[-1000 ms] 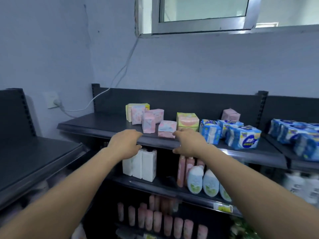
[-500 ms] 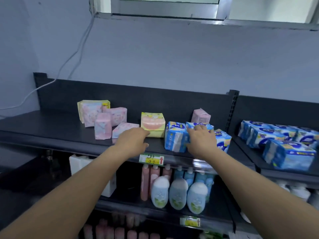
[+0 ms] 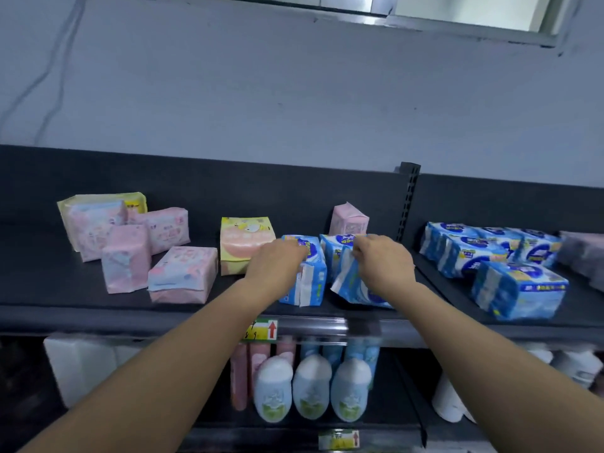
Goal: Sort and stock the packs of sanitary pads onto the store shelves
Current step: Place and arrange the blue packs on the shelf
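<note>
On the shelf (image 3: 65,308) our left hand (image 3: 276,263) clasps the upright blue pack (image 3: 312,282), and our right hand (image 3: 385,266) pinches the tilted pack (image 3: 354,287) just beside it.

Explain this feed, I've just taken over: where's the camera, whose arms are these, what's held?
There is no machine: a person works with bare hands, and the single camera sits on their head, looking forward and down. The left hand grips an upright blue pack; the right hand pinches a tilted blue pack beside it. Both are on the dark shelf, with pink packs and a yellow pack to the left and more blue packs on the right.
</note>
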`<state>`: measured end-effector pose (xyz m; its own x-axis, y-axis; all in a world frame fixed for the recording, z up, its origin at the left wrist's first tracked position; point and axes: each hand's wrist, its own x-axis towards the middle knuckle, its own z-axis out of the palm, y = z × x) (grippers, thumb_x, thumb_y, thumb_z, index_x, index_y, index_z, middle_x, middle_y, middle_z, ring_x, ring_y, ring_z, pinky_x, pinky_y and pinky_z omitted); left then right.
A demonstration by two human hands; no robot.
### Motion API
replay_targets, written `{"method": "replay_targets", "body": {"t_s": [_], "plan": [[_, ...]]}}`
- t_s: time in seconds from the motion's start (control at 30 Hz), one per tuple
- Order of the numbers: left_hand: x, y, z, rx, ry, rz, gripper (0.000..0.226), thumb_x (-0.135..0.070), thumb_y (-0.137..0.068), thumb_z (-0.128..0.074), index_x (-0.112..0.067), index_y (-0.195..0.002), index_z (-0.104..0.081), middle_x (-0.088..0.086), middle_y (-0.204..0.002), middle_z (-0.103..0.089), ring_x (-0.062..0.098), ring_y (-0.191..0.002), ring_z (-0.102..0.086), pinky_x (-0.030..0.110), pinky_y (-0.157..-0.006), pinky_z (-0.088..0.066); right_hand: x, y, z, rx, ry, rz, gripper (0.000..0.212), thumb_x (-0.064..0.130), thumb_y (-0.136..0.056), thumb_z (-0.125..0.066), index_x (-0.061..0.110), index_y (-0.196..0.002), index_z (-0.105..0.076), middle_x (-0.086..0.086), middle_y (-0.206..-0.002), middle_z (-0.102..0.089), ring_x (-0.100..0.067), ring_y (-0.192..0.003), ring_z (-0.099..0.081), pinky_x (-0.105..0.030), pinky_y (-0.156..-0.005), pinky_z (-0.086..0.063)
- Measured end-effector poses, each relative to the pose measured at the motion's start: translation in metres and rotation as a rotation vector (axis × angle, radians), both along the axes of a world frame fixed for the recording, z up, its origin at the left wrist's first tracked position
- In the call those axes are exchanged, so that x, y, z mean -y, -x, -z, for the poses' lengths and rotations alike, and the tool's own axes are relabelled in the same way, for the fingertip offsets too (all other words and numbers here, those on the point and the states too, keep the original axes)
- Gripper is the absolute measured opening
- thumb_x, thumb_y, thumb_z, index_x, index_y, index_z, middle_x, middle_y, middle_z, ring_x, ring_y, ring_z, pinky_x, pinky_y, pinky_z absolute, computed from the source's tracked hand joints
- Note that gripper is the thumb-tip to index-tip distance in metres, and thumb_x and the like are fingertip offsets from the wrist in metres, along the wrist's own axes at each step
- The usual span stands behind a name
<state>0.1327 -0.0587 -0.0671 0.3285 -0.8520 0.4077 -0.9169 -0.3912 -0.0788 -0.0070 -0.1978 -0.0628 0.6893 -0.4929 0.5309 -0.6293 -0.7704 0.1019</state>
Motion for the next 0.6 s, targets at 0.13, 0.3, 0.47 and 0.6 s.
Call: {"method": "replay_targets", "body": {"t_s": [0.13,0.3,0.47,0.6], "plan": [[0.011,-0.011,-0.005,-0.273,0.298,0.108,0.024,-0.012,-0.091,-0.046,-0.025,-0.072,-0.041,-0.004,-0.083,-0.06,0.021,-0.083,-0.049,0.04,-0.088,-0.044,0.012,0.0,-0.014,0.141,-0.092,-0.022,0.013,0.02,-0.097,-0.045,0.014,-0.093,-0.056,-0.008,-0.098,-0.064,-0.034,-0.091,-0.058,-0.035,-0.062,-0.037],[0.034,-0.013,-0.043,-0.579,0.272,0.109,0.02,-0.012,-0.091,-0.044,-0.02,-0.077,-0.055,-0.001,-0.083,-0.06,0.023,-0.083,-0.055,0.033,-0.069,-0.041,0.041,0.022,-0.035,0.481,-0.499,0.102,0.015,0.021,-0.095,-0.052,0.015,-0.086,-0.062,-0.011,-0.1,-0.068,-0.034,-0.098,-0.06,-0.031,-0.073,-0.04],[0.076,-0.003,-0.044,-0.674,0.074,0.06,0.013,-0.014,-0.081,-0.062,-0.012,-0.081,-0.074,0.004,-0.09,-0.072,0.02,-0.09,-0.065,0.032,-0.078,-0.051,0.072,0.06,-0.023,0.386,-0.523,0.344,0.015,0.025,-0.093,-0.057,0.018,-0.089,-0.069,-0.011,-0.109,-0.067,-0.031,-0.107,-0.058,-0.031,-0.078,-0.042],[0.11,-0.001,-0.032,-0.73,-0.114,-0.025,0.021,-0.019,-0.077,-0.073,-0.008,-0.094,-0.075,0.007,-0.104,-0.071,0.023,-0.097,-0.066,0.034,-0.085,-0.052,0.1,0.091,-0.018,0.12,-0.341,0.653,0.031,0.035,-0.092,-0.054,0.024,-0.118,-0.065,-0.01,-0.138,-0.045,-0.031,-0.132,-0.033,-0.045,-0.104,-0.032]]}}
